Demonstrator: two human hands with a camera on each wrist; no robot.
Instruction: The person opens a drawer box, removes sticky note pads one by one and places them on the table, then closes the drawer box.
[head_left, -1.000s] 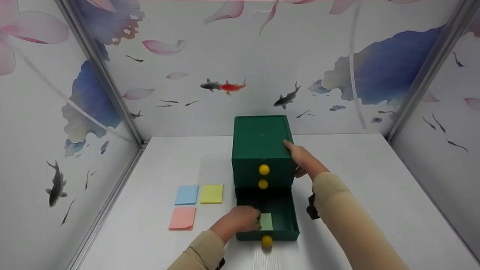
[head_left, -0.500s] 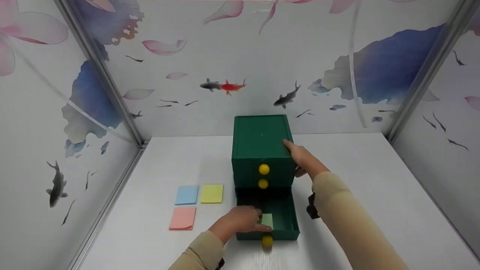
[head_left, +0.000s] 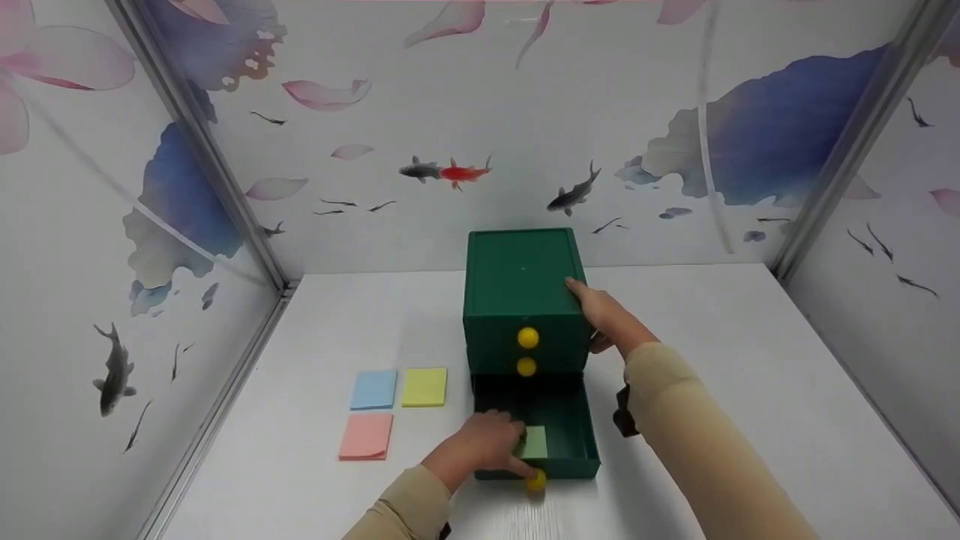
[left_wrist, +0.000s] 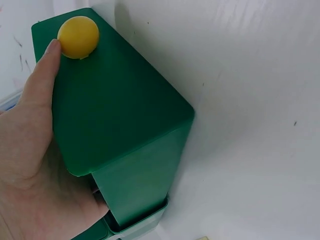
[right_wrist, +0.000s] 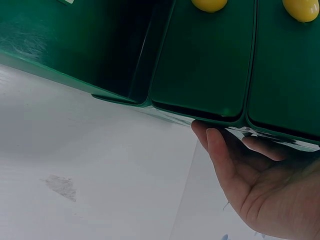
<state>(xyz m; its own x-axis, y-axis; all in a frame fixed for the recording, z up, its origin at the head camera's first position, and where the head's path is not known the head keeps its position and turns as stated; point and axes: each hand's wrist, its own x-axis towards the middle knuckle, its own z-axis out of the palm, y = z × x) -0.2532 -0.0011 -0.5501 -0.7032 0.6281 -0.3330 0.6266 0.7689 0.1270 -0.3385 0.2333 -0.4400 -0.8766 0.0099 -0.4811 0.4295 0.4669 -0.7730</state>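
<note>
A green drawer cabinet (head_left: pixel 523 271) stands on the white table with its bottom drawer (head_left: pixel 574 469) pulled out. Inside that drawer, near the front, lies a pale green sticky-note pad (head_left: pixel 535 442). My left hand (head_left: pixel 486 442) reaches over the drawer's front left, fingers inside the rim. Its thumb runs down the outside of the front, the tip touching the yellow knob (left_wrist: pixel 78 37). My right hand (head_left: pixel 611 319) rests against the cabinet's right side, thumb on the top edge, fingertips on the side wall in the right wrist view.
Left of the drawer lie a blue sticky-note pad (head_left: pixel 373 389), a yellow one (head_left: pixel 424 387) and a pink one (head_left: pixel 366 436) with a curled corner. Two upper drawers, each with a yellow knob (head_left: pixel 528 337), are pushed in. Printed wall panels surround the table on three sides.
My left hand has come off the green pad, which stays in the drawer. Its thumb has stretched out and moved down to the drawer's knob. The right hand has stayed in place.
</note>
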